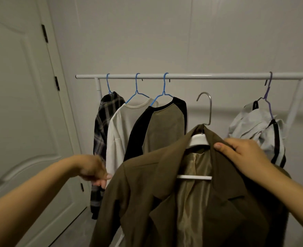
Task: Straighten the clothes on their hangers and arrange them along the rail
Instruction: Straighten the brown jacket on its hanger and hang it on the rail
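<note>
A brown blazer (147, 193) hangs on a white hanger (198, 139) whose metal hook (207, 107) is below the white rail (200, 76), off it. My right hand (243, 152) grips the blazer's collar at the right shoulder. My left hand (93, 171) pinches the blazer's left shoulder edge. On the rail's left part hang a plaid shirt (104, 122), a cream top (122, 131) and a black-and-olive raglan top (161, 129) on blue hangers. A crumpled grey garment (250, 125) hangs crookedly on a purple hanger (269, 97) at the right.
A white door (19, 113) stands at the left, close to the rail's left end. A plain wall is behind the rack. The rack's white upright (296, 98) slants down at the right. A stretch of bare rail lies between the raglan top and the purple hanger.
</note>
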